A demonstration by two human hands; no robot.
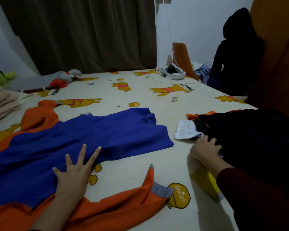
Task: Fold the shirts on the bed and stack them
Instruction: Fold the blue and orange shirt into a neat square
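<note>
A blue and orange shirt (77, 139) lies spread flat across the left half of the bed (140, 95), its orange sleeve with a grey cuff (160, 190) pointing to the right. My left hand (75, 169) presses on the blue part with fingers straight and spread. At the right sits a pile of dark clothes (250, 135) with an orange edge and a small white-grey cloth (187, 130) sticking out. My right hand (205, 150) rests at the pile's near left edge, fingers curled into the dark fabric.
Soft toys (63, 79) and a grey bolster lie at the bed's far left, folded beige towels (2, 104) at the left edge. A grey-white item (173, 72) sits at the far end. A person in dark clothes (235, 55) sits at the far right by an orange wardrobe.
</note>
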